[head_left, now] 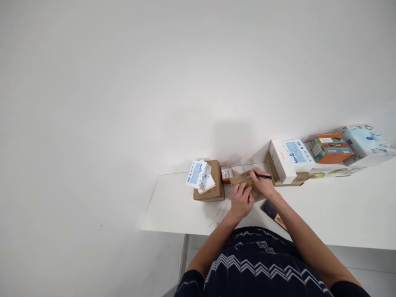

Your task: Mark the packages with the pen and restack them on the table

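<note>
My right hand grips a black pen, its tip end hidden by the fingers, over a brown cardboard box. My left hand holds the near side of that box, its fingers curled on the top face. A small yellow piece shows between the two hands on the cardboard; its kind is too small to make out. Just left of this box stands a small orange and white box.
At left, a brown carton carries white and blue printed boxes. Rightward along the wall stand a white box, an orange box and a light-blue floral box. A dark phone-like object lies near my right forearm on the white table.
</note>
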Motion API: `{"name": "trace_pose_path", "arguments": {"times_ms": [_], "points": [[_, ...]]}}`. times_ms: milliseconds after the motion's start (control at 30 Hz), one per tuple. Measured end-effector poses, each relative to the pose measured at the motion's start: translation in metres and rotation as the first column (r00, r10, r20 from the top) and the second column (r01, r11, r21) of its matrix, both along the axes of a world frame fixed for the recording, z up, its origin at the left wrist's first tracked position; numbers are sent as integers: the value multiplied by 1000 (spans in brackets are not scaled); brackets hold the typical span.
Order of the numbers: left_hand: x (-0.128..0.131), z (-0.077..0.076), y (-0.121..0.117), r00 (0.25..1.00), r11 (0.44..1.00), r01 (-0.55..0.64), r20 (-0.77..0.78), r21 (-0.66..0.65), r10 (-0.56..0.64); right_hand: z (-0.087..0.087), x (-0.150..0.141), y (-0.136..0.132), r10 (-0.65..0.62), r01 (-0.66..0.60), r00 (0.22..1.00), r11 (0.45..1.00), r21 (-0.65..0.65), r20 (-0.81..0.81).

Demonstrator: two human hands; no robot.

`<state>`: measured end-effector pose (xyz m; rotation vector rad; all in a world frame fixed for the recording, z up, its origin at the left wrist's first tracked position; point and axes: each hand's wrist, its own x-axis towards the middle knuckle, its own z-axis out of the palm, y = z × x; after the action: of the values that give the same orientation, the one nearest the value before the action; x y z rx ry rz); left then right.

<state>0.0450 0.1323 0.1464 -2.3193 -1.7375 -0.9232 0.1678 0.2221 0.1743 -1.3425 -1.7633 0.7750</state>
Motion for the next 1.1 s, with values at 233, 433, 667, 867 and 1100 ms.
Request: {"name": "trace_pose_path", "arguments": {"times_ms": [233, 433, 667, 867, 1100], "points": [[0, -3, 0, 1000, 1000, -5, 16, 20, 5, -3, 0, 0, -14, 14, 1000, 1000, 12, 12], [0, -4, 0, 1000, 1000, 2, 24, 31, -3, -1, 0, 0, -6, 5, 1000, 1000, 16, 14], [0, -3, 0, 1000, 999, 11, 21, 32, -11, 0, 0, 0, -18, 18, 1000, 1000, 2, 7], [0, -3, -1, 1000, 999, 8, 20, 36, -9, 1, -1, 0, -24, 24, 1000, 1000, -7, -9], [0, -3, 0, 1000, 1000, 1, 10, 29, -1, 5, -1, -2, -38, 37, 997, 999, -21, -60]]}}
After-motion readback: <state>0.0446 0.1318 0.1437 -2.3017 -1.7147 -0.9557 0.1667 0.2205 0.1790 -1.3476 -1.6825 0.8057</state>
